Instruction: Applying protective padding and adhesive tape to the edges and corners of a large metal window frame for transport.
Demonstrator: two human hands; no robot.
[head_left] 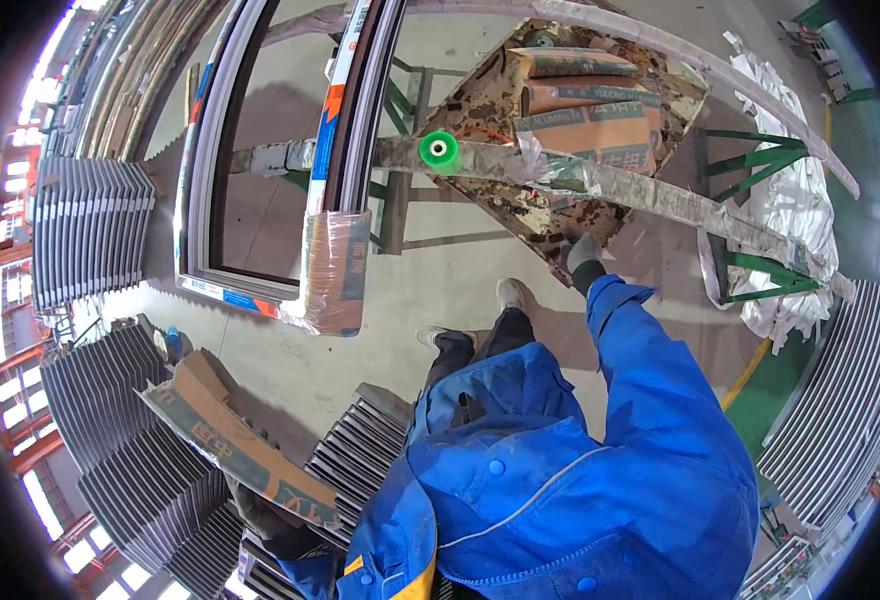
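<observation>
Hiding its fingers behind a long printed cardboard piece (250,455), the left hand (253,508) is showing only as a dark shape at the lower edge, its forearm being cut short by the blue jacket (570,490). It is apparently holding the cardboard by that edge, though shadow is making the exact grip hard to read. The right hand (585,252) is hanging at the near corner of a stained board (520,222); its fingers are blurring together, so I cannot tell whether they are spreading, closing or touching the board.

The cardboard is lying at a slant to the person's left, between stacked grey profiles (110,400) and the jacket, and is covering part of them. It is showing plain brown along its folded-up upper side and a dark green printed band along its face, with the far end looking ragged. Its lower end is reaching toward the jacket.

On the board, more cardboard sheets (600,130) are overlapping, some of them curling. A wrapped rail (660,195) is crossing in front of them, carrying a green roll (442,164). A window frame (343,150) is running out of view at the top, its near corner being bundled in clear film and cardboard.
</observation>
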